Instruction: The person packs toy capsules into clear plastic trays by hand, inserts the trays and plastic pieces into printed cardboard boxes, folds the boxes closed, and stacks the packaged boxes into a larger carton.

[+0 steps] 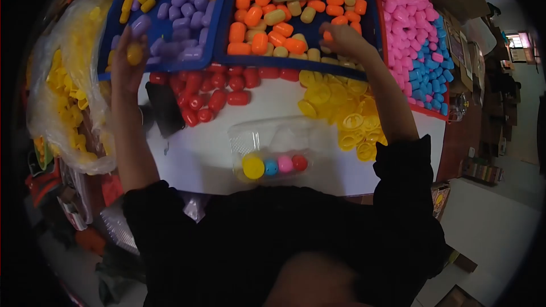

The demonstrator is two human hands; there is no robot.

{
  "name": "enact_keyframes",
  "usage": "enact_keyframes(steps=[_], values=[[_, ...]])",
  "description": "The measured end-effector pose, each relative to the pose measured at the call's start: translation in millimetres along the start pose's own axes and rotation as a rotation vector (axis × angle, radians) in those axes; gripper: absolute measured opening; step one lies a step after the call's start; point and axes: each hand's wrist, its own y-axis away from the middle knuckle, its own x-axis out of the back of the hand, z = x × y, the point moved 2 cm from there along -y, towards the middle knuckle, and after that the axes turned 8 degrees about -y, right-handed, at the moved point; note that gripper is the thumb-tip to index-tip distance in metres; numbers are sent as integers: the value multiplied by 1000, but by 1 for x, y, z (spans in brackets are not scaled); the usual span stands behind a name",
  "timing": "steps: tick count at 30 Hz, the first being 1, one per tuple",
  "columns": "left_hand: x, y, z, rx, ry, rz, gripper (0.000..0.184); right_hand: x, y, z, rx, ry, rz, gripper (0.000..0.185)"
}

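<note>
My left hand [126, 62] is raised over the left blue tray [214, 40], its fingers curled round a yellow capsule [135, 54]. A purple capsule [140, 25] shows at its fingertips; whether it is gripped is unclear. Over the right side of the middle blue tray [227, 59], my right hand [346, 40] pinches an orange capsule [328, 36] between its fingers. Close to my body on the white table lies an open clear plastic box [267, 139]. In its front row sit a yellow disc-shaped piece [253, 167] and blue [271, 166], pink [285, 163] and red [299, 162] capsules.
Red capsules [217, 100] and yellow ring-like pieces [352, 122] are heaped behind the box. A dark phone-like slab [165, 109] lies at left. Pink and blue capsules fill a red tray [435, 112] at right. A plastic bag [71, 91] of yellow parts stands left.
</note>
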Motion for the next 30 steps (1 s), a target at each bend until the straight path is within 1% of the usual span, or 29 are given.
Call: enact_keyframes(steps=[1,2,3,4,5,6,7,8,9,10,11,12,13,15,16,17,18,19,20,21,23,24,25,26,27,28,29,30], values=[[-16,15,-7,25,27,-66,31,-12,-12,1,-18,-58,-38,38],[-36,33,-15,56,55,-127,29,-17,-20,7,8,-29,-42,40],[-60,58,-24,49,41,-143,29,-21,-23,15,33,-2,-44,42],[-83,79,-31,32,27,-166,30,-23,-23,20,52,-22,9,38],[-99,95,-38,34,-129,-214,30,-23,-22,21,70,-38,74,35],[-111,111,-45,36,-281,-266,30,-22,-17,16,75,-51,70,35],[-118,124,-52,35,-287,-260,30,-18,-13,13,25,-71,47,35],[-124,136,-62,63,-407,-317,30,-15,-9,11,-24,-86,27,34],[-131,148,-69,86,-528,-374,31,-15,-6,4,-17,-85,35,34],[-139,158,-72,74,-535,-372,31,-16,-6,-4,-118,21,20,34],[-147,169,-74,108,-665,-423,31,-17,-6,-11,-220,126,7,35],[-153,178,-76,145,-796,-472,31,-17,-6,-15,-217,121,21,35],[-155,185,-79,133,-807,-472,31,-18,-6,-19,-234,163,20,33],[-160,197,-83,-136,-1011,-520,30,-16,-8,-19,-249,204,30,32],[-162,201,-84,-219,-1081,-535,28,-15,-7,-19,-236,199,7,31],[-163,205,-84,-227,-1083,-529,28,-14,-8,-18,-222,197,-18,30],[-165,209,-84,-279,-1186,-552,28,-17,-12,-8,-215,201,-11,30],[-167,211,-84,-329,-1287,-573,27,-21,-14,3,-217,1,38,30],[-168,211,-86,-332,-1285,-565,27,-18,-11,3,-219,-199,83,29],[-169,211,-91,-350,-1331,-601,25,-17,-7,3,-216,-194,81,29],[-173,211,-101,-367,-1368,-639,23,-13,12,5,-309,-628,134,31],[-176,211,-106,-370,-1482,-665,21,-8,19,3,-311,-621,133,31],[-179,210,-110,-376,-1596,-690,19,-2,24,-3,-146,-283,90,32],[-180,209,-114,-379,-1590,-690,19,0,27,-8,19,55,45,33],[-181,208,-120,-399,-1700,-762,17,-2,29,-9,18,60,43,33],[-182,208,-125,-417,-1810,-833,16,-4,31,-10,-32,-72,206,31],[-182,207,-129,-415,-1807,-828,16,-4,34,-11,-80,-206,368,30],[-181,207,-133,-423,-1861,-868,15,2,41,-19,-75,-204,365,30]])
